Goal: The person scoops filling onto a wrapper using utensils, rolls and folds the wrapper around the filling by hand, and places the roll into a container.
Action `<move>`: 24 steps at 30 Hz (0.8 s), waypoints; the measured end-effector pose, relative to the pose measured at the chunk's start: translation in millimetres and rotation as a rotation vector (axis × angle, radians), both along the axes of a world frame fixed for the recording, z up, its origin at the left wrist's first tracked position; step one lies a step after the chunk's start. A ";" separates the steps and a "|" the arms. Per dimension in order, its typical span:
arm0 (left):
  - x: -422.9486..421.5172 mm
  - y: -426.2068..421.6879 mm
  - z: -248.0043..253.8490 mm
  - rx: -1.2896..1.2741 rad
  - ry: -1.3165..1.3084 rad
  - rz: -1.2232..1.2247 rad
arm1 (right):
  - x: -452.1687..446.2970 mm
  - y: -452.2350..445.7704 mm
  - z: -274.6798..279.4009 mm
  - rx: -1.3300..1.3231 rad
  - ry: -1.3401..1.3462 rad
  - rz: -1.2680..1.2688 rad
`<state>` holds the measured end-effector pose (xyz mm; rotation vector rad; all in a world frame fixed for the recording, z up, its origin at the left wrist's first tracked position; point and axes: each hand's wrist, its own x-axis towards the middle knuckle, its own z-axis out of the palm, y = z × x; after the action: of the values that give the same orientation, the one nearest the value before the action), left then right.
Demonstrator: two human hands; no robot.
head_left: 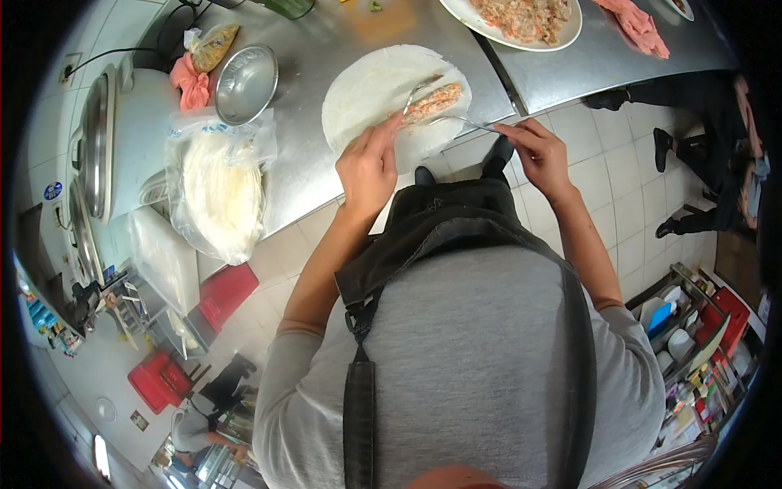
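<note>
Shaping a strip of chopped filling (440,99), or so it seems, two bare hands are working over a round white wrapper (350,98), which is lying flat on the steel counter (303,77). The filling is resting on the wrapper, toward its right edge. The left hand (369,169) is gripping one metal utensil (408,98) in narrowed fingers, its tip reaching beyond the filling. The right hand (541,156) is pinching a second utensil (481,125), whose tip is pointing at the filling's near side. Left of the wrapper, a metal bowl (247,84) is sitting; right of it, a plate (573,34) is holding more filling. Keeping the strip compact is likely calling for light, level pressure that is sparing the thin wrapper.
</note>
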<state>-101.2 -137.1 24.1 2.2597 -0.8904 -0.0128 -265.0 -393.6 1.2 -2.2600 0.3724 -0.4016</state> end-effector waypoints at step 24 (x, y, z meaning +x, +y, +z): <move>6.6 74.5 16.2 0.074 -0.018 0.034 | 26.0 27.0 -4.1 -0.072 -0.055 0.122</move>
<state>-94.7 -62.6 40.3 2.3468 -0.8738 -0.0101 -239.0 -366.6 -2.9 -2.3223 0.1927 -0.4187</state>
